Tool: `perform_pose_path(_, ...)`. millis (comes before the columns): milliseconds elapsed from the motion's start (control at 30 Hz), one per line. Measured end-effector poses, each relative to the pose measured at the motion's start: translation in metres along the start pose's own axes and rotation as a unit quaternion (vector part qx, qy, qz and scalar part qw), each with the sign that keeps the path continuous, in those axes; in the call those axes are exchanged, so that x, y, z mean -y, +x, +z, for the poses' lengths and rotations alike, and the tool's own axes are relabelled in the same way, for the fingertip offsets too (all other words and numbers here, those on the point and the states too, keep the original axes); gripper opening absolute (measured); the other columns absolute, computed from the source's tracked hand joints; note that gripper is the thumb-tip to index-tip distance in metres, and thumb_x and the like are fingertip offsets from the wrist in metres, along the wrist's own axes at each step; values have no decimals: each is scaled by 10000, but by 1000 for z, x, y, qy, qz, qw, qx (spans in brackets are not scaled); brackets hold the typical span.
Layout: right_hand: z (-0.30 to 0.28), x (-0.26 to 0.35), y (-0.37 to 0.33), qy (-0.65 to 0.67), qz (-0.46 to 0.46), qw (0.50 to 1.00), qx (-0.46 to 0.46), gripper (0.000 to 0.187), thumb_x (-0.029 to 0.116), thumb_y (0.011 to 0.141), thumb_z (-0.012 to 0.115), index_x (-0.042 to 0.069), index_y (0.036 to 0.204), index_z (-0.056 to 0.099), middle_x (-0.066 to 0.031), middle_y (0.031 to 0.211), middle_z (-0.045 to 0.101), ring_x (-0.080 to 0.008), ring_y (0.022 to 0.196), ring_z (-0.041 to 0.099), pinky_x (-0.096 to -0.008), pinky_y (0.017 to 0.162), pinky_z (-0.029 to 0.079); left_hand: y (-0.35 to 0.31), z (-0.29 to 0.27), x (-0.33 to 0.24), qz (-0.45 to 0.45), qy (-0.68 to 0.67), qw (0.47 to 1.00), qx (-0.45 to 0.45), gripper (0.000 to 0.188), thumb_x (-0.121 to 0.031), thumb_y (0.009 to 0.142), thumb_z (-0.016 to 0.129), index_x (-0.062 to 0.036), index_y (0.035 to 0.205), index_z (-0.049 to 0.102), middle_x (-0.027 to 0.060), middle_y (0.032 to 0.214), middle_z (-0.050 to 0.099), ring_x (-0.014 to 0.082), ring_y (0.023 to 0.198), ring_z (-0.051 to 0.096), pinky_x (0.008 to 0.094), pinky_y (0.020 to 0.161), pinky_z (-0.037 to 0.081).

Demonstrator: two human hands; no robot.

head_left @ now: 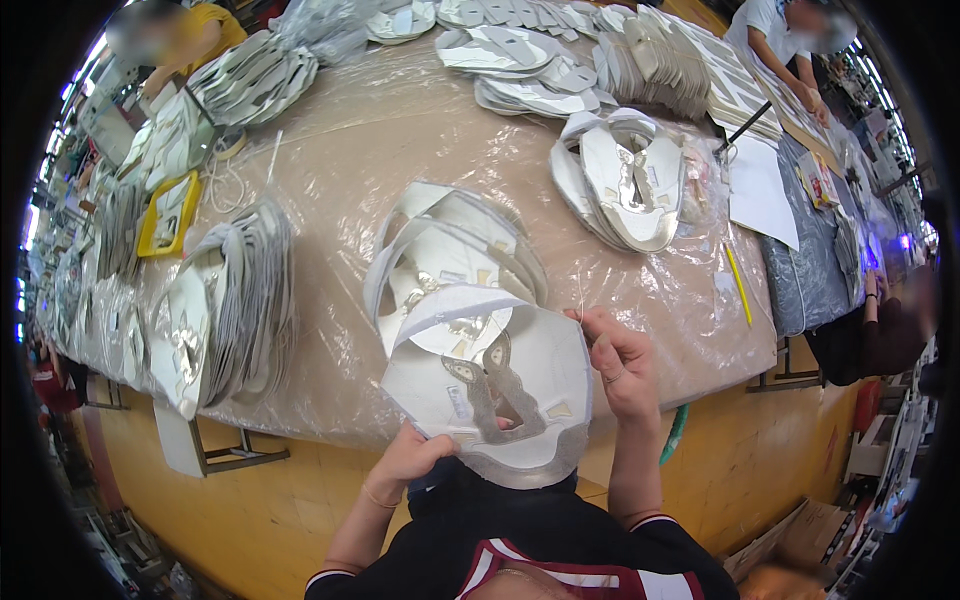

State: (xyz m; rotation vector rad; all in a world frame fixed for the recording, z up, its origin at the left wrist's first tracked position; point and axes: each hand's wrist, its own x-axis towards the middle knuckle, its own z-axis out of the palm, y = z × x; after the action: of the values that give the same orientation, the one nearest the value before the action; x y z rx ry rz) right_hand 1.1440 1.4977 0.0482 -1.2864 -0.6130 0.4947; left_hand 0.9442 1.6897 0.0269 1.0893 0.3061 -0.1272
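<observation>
The white shoe piece (550, 365) with the gray rim is up in front of the person's body, at the near edge of the table (330, 180). The left hand (412, 455) has its thumb on top of the piece's low left edge, with the other fingers tucked under, so it is clamped there. The right hand (622, 360) is at the top right edge, thumb and first finger close together. It is too small to tell what, if anything, they pinch.

The step looks like fixing or checking that edge. The next move seems to call for a firm left hold, so the piece does not tip, and small, careful right fingers that do not bend the rim.

Just behind the piece is a stack (500, 235) of more like it; I can't tell if they touch. A big pile (250, 300) stands to the left, and a small pile (655, 230) sits to the far right. Farther out are a yellow tray (150, 228), a yellow stick (738, 285) and a helper (765, 35) in white.
</observation>
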Motion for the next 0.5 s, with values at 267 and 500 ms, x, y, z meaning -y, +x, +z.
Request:
perform_pose_path(267,-34,-5,33,-45,9,999,3,372,210,964,592,-55,1225,607,-79,1051,587,-121,919,525,-235,810,403,36,-7,-13,-1,30,1000,-4,487,31,769,487,69,1253,528,119,1180,657,194,1113,591,340,970,454)
perform_pose_path(500,-40,1,45,-294,-42,954,-45,342,100,843,700,46,1179,668,-74,947,614,-155,807,574,-276,774,430,45,-6,-21,-27,55,997,-50,541,67,711,528,75,1251,505,134,1148,656,198,1048,609,313,897,470)
